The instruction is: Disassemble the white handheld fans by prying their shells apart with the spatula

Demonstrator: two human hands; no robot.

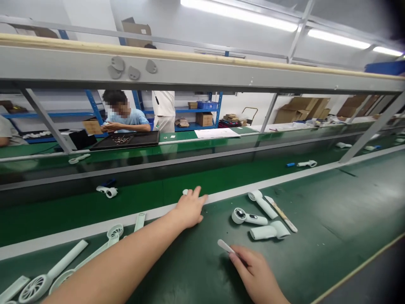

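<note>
Our left hand (190, 209) spread at the bench (332, 219) edge, right hand (256, 274) pinching a white strip (225, 245), open room rightward.

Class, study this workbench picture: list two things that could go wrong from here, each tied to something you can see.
1. The left hand reaches across to a small white part at the edge of the belt, with only fingertips near it; the part might be nudged away.
2. The right hand pinches a thin white strip by one end, so it could slip and drop.
</note>
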